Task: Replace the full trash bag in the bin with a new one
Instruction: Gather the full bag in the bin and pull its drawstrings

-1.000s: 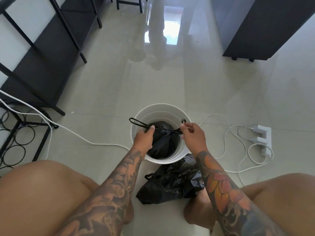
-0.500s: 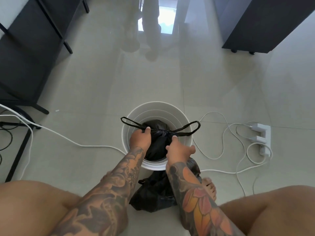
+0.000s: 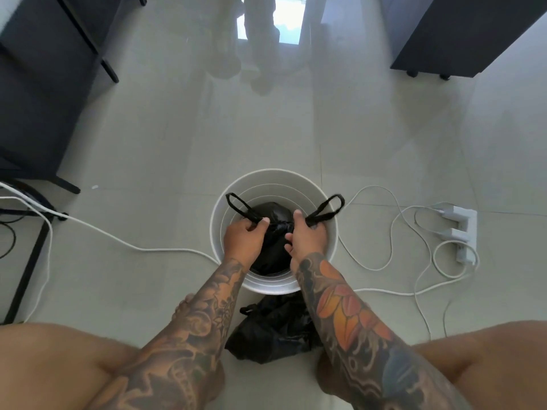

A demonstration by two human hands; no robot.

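Observation:
A round white bin stands on the tiled floor in front of me. Inside it sits a full black trash bag, bunched at its neck. My left hand grips the bag's left drawstring loop. My right hand grips the right drawstring loop. Both loops stick out sideways above the bin's mouth. A second black bag lies crumpled on the floor between my legs, just in front of the bin.
White cables snake across the floor to a white power strip right of the bin. Another white cable runs off left. Black metal shelving stands at the left, a dark cabinet at the far right.
My right hand has shifted from below the bag's neck up to the right loop. Both loops now stand wider apart. The view has tilted down slightly.

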